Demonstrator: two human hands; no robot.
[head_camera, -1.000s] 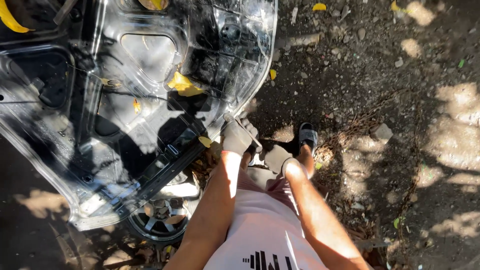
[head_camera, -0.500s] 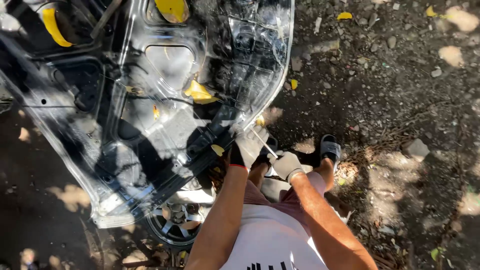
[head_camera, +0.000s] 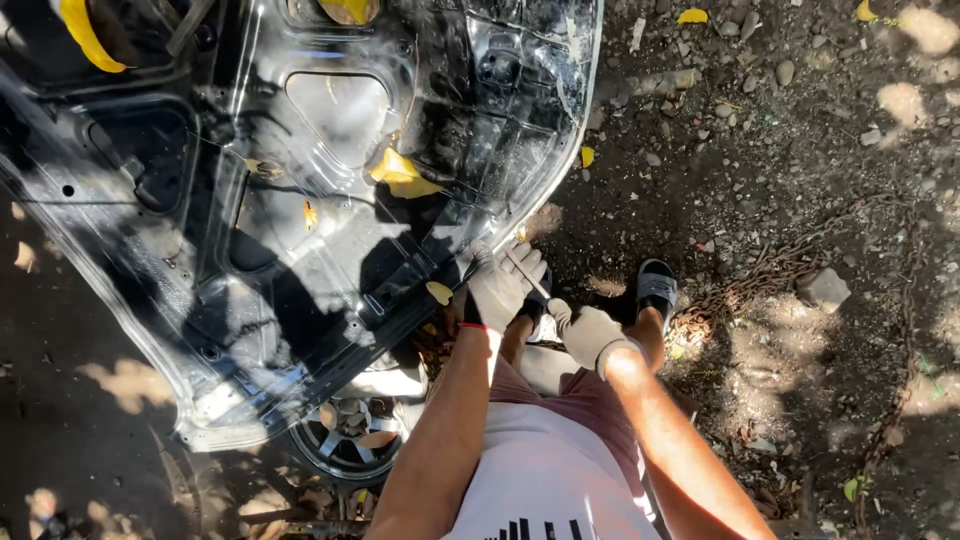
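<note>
— Where does the rod sit from your hands?

— The thin metal rod (head_camera: 527, 274) runs on a slant between them, its upper end at the lower edge of the stripped car door panel (head_camera: 300, 200). Your left hand (head_camera: 497, 290), gloved, has its grip closed around that upper end, touching the panel. Your right hand (head_camera: 590, 335) grips the lower end, nearer your body.

— What crowds you?

— A wheel rim (head_camera: 345, 440) lies under the panel's corner, your sandalled foot (head_camera: 655, 290) just right of the hands, a chain (head_camera: 790, 265) beyond on gravel.
</note>
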